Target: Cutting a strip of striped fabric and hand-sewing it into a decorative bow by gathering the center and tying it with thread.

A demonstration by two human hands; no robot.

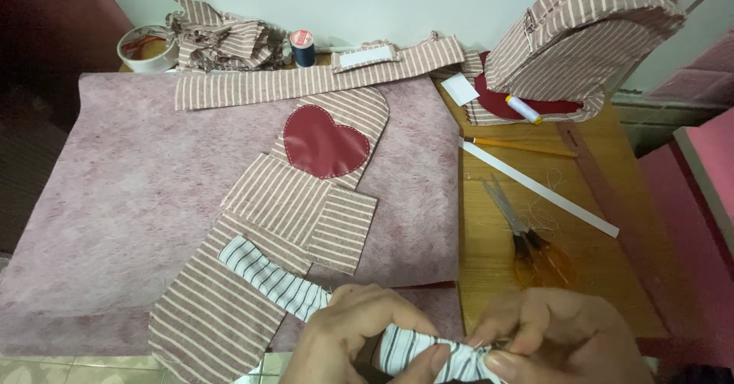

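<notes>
Head view: left hand and right hand both pinching white striped cloth strip, orange scissors nearby.

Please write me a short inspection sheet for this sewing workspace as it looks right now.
Surface: wooden table, its left part under a mauve felt sheet.
Job's things: white dark-striped fabric strip, bunched between both hands.
Clutter: striped panels, heart patch, scissors, pencil, thread spools, tape roll, white strip.
Grippers: left hand and right hand pinch the strip.
Cables: nothing seen.
Surroundings: pale wall, striped fabric bag.
</notes>
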